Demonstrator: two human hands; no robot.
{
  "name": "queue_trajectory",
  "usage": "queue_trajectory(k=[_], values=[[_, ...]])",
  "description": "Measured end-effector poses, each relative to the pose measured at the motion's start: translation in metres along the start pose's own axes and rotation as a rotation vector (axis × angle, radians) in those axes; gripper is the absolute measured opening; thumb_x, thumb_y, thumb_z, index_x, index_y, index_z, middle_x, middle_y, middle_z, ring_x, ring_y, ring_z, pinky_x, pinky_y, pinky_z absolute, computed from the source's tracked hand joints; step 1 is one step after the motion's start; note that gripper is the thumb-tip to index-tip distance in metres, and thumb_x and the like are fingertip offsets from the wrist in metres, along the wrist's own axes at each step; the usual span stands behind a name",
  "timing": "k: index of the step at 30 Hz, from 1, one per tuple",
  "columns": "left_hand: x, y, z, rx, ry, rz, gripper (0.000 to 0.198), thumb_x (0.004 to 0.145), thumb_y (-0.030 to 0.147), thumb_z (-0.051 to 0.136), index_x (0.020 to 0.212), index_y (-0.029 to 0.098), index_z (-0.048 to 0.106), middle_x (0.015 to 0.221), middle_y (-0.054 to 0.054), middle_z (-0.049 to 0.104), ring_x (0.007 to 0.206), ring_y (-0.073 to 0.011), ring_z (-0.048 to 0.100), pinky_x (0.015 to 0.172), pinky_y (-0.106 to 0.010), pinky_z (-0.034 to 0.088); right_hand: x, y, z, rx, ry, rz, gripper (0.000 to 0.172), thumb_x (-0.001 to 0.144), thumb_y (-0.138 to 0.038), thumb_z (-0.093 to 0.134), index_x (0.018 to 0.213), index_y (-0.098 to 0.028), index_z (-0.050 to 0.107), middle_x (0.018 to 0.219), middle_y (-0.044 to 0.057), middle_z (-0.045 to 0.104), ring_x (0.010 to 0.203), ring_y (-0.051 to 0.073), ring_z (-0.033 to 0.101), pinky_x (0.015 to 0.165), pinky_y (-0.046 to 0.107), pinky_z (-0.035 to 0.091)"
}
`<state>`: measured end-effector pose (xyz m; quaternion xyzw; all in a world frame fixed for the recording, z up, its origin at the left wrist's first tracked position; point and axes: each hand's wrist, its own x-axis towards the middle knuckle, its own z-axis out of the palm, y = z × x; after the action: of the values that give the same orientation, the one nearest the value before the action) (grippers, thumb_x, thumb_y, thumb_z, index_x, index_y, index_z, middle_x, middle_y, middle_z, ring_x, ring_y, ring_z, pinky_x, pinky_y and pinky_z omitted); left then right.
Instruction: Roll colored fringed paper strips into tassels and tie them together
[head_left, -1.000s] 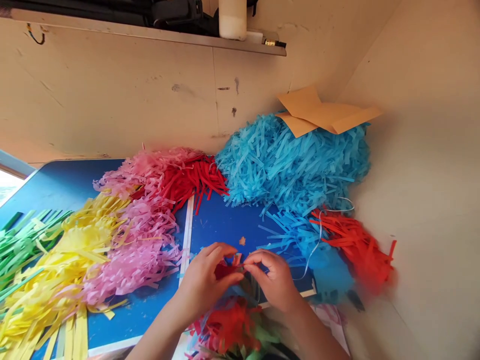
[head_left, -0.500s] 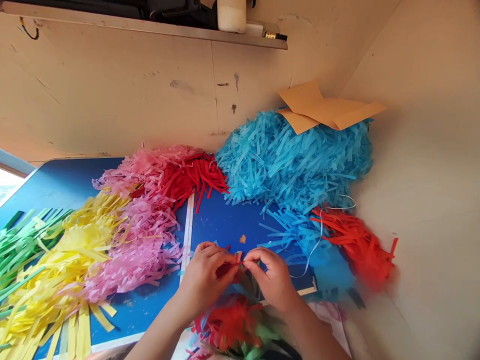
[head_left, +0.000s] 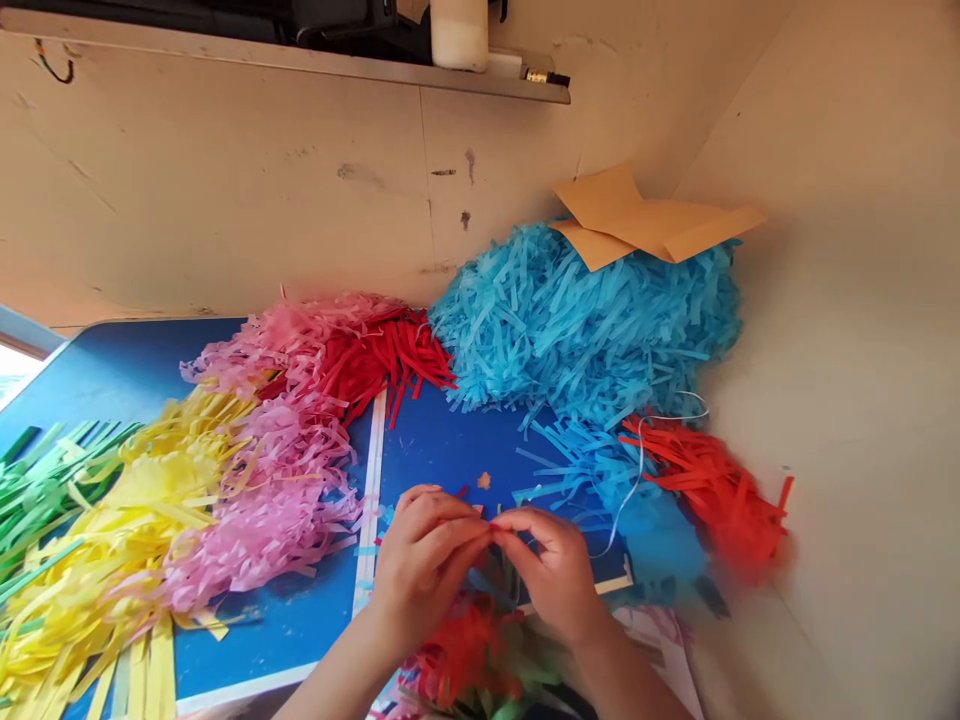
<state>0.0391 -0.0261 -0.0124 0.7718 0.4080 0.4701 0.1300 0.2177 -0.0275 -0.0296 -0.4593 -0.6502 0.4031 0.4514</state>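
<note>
Above the near edge of the blue table (head_left: 442, 455), my left hand (head_left: 429, 560) and my right hand (head_left: 546, 565) meet, fingertips touching. Both are closed in a pinch on something small and reddish at the tips, too small to name. Beneath my hands hangs a bunch of red paper fringe (head_left: 469, 645), with green and pink strips mixed in, blurred and partly covered by my forearms. A thin white string (head_left: 626, 500) runs to the right of my right hand. A small orange-brown scrap (head_left: 484, 481) lies just beyond my fingers.
Blue fringe (head_left: 592, 330) is heaped at the back right under folded orange paper (head_left: 652, 220). Red fringe (head_left: 720, 490) lies at the right. Pink (head_left: 277, 500), yellow (head_left: 150, 500) and green fringe (head_left: 45, 490) spread leftward. A shelf (head_left: 300, 55) juts from the wall above.
My left hand has turned slightly, its fingers now straighter and closer together. The small red and green bit between my fingertips is now mostly hidden.
</note>
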Motion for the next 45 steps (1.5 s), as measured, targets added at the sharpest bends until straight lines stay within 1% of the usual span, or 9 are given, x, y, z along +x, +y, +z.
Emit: queue_trajectory(k=[3, 6, 13, 20, 30, 35, 38, 41, 45], values=[[0.000, 0.001, 0.002, -0.021, 0.004, 0.050, 0.015, 0.088, 0.008, 0.062, 0.092, 0.021, 0.065, 0.083, 0.001, 0.072, 0.077, -0.0123, 0.067, 0.094, -0.036, 0.044, -0.002, -0.002, -0.001, -0.007, 0.007, -0.040, 0.013, 0.089, -0.017, 0.063, 0.091, -0.026, 0.072, 0.086, -0.001, 0.075, 0.077, 0.015, 0.069, 0.075, 0.023, 0.052], [-0.002, -0.001, 0.004, -0.039, 0.008, 0.006, 0.013, 0.087, 0.010, 0.064, 0.095, 0.020, 0.065, 0.083, 0.001, 0.072, 0.077, -0.0124, 0.067, 0.094, -0.035, 0.045, -0.004, -0.003, -0.002, 0.007, 0.008, -0.062, 0.013, 0.089, -0.016, 0.063, 0.093, -0.026, 0.071, 0.087, -0.002, 0.074, 0.078, 0.014, 0.069, 0.074, 0.023, 0.053], [-0.003, 0.001, 0.003, -0.036, 0.021, 0.023, 0.013, 0.087, 0.010, 0.063, 0.088, 0.022, 0.066, 0.080, 0.002, 0.072, 0.074, -0.0125, 0.068, 0.094, -0.036, 0.044, -0.005, -0.005, 0.000, -0.122, 0.048, -0.284, 0.021, 0.091, -0.009, 0.060, 0.101, -0.025, 0.068, 0.090, 0.000, 0.074, 0.080, 0.015, 0.068, 0.078, 0.029, 0.052], [0.000, 0.005, 0.002, -0.036, 0.032, 0.014, 0.013, 0.087, 0.010, 0.064, 0.088, 0.022, 0.066, 0.078, 0.003, 0.072, 0.072, -0.0115, 0.067, 0.093, -0.036, 0.043, -0.003, -0.005, 0.001, -0.195, 0.086, -0.395, 0.026, 0.089, -0.005, 0.060, 0.105, -0.025, 0.066, 0.092, 0.001, 0.075, 0.082, 0.016, 0.070, 0.081, 0.033, 0.052], [-0.004, 0.005, 0.002, -0.026, 0.015, 0.016, 0.016, 0.085, 0.007, 0.065, 0.090, 0.023, 0.066, 0.081, 0.003, 0.073, 0.074, -0.0124, 0.068, 0.097, -0.039, 0.040, -0.007, -0.001, 0.000, -0.232, 0.071, -0.418, 0.028, 0.089, -0.005, 0.061, 0.108, -0.025, 0.064, 0.095, 0.003, 0.075, 0.086, 0.018, 0.071, 0.083, 0.036, 0.052], [-0.001, 0.008, 0.004, 0.000, 0.003, 0.001, 0.013, 0.085, 0.009, 0.063, 0.085, 0.022, 0.064, 0.078, 0.002, 0.072, 0.072, -0.0124, 0.067, 0.092, -0.037, 0.044, -0.007, 0.000, 0.000, -0.242, 0.095, -0.440, 0.026, 0.088, -0.005, 0.061, 0.106, -0.024, 0.065, 0.093, 0.003, 0.075, 0.084, 0.018, 0.071, 0.082, 0.036, 0.053], [-0.002, 0.010, 0.007, 0.008, 0.003, -0.001, 0.015, 0.085, 0.008, 0.060, 0.085, 0.022, 0.062, 0.082, 0.001, 0.073, 0.075, -0.0130, 0.068, 0.090, -0.036, 0.047, -0.007, -0.001, 0.000, -0.212, 0.108, -0.404, 0.026, 0.088, -0.005, 0.059, 0.104, -0.024, 0.066, 0.091, 0.003, 0.075, 0.082, 0.018, 0.071, 0.080, 0.035, 0.054], [-0.004, 0.007, 0.012, -0.026, -0.010, -0.015, 0.014, 0.085, 0.008, 0.060, 0.087, 0.022, 0.061, 0.085, 0.000, 0.074, 0.078, -0.0139, 0.070, 0.092, -0.037, 0.049, -0.007, -0.002, 0.002, -0.198, 0.134, -0.372, 0.026, 0.088, -0.005, 0.059, 0.102, -0.025, 0.067, 0.088, 0.002, 0.075, 0.080, 0.017, 0.071, 0.078, 0.033, 0.055], [-0.005, 0.000, 0.019, -0.017, -0.033, -0.011, 0.010, 0.087, 0.013, 0.060, 0.085, 0.023, 0.061, 0.080, 0.001, 0.073, 0.079, -0.0145, 0.070, 0.093, -0.034, 0.051, -0.008, -0.005, 0.008, -0.208, 0.155, -0.389, 0.021, 0.088, -0.009, 0.059, 0.099, -0.024, 0.067, 0.085, 0.002, 0.075, 0.077, 0.017, 0.070, 0.076, 0.032, 0.054]])
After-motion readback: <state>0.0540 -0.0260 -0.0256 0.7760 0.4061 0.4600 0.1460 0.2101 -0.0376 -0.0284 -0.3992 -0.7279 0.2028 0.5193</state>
